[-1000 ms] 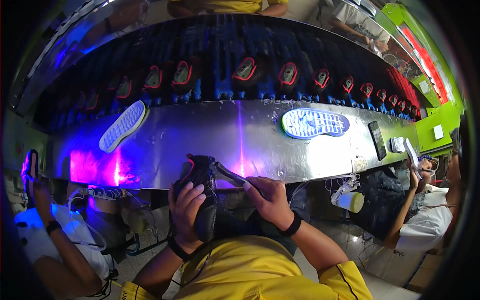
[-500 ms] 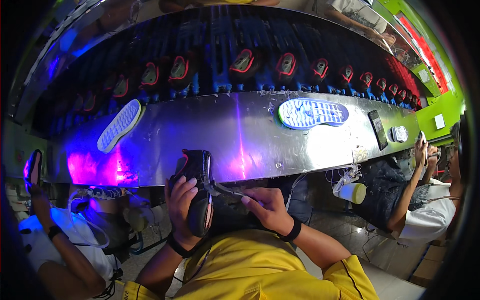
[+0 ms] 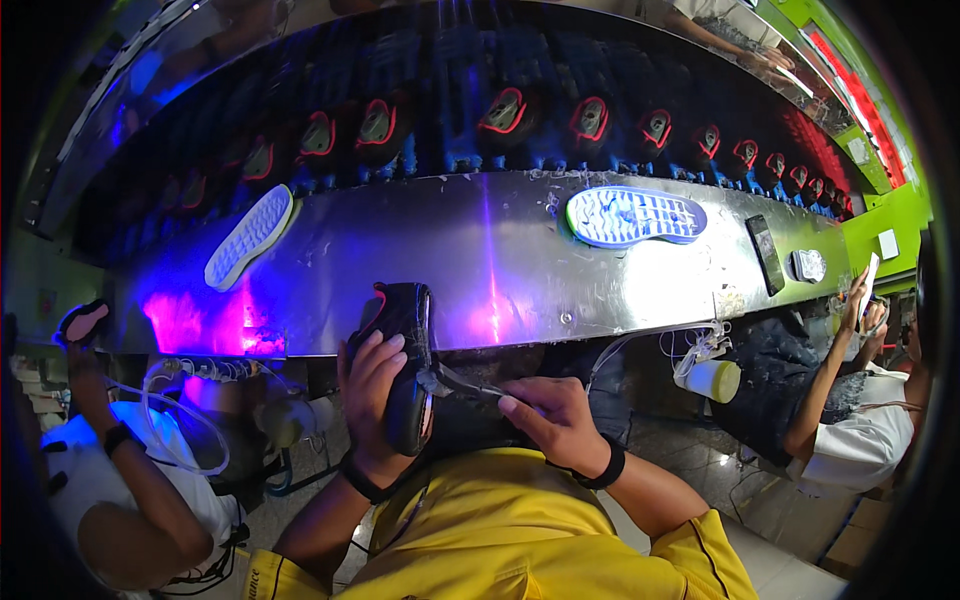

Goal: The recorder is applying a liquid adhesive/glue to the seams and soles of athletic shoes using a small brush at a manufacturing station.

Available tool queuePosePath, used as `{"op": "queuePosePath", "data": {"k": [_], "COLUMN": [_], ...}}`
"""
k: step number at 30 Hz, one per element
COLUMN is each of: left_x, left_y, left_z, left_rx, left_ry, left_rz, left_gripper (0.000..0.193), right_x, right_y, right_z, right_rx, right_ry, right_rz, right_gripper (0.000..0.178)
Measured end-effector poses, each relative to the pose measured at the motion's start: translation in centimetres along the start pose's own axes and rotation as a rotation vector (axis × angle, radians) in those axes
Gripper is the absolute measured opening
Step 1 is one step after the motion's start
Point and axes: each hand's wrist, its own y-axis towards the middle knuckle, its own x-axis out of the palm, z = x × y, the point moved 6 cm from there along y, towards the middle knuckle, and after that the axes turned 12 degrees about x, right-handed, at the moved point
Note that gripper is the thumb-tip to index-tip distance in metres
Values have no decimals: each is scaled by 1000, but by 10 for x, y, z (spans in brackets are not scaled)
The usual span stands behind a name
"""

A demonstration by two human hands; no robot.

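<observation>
Close to my body, just over the near edge of the bench, I have a black shoe upper with a red-trimmed collar. My left hand is wrapped round its side, and the upper stands roughly upright with its collar end away from me. In my right hand is a slim brush, pinched by its thin handle between thumb and fingers. The brush's greyish head meets the lower right edge of the upper, where a pale pink strip shows. The far side of the upper is hidden.
A metal bench carries a white sole on the left and a blue-lit sole on the right. Beyond runs a dark rack of red-trimmed shoe uppers. A phone and a white pot are rightward. Co-workers sit on both sides.
The upper has tilted more upright in my left hand, and the brush has moved slightly along its right edge. The left co-worker's shoe piece has turned. The view has shifted a little.
</observation>
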Motion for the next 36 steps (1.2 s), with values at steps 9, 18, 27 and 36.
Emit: {"op": "queuePosePath", "data": {"k": [9, 18, 27, 36], "left_x": [-1, -1, 6, 6], "left_y": [23, 52, 91, 121], "left_z": [11, 17, 20, -6], "left_rx": [-72, -98, -126, -122], "left_ry": [60, 142, 173, 53], "left_rz": [-53, -52, -199, -310], "left_gripper": [60, 68, 74, 74], "right_x": [-3, -10, -38, -57], "right_y": [-8, -22, -28, -5], "right_z": [-9, -26, -59, -97], "right_rx": [-143, -222, -308, -511], "right_ry": [1, -52, -198, -514], "right_rz": [61, 121, 361, 432], "right_gripper": [20, 22, 19, 23]}}
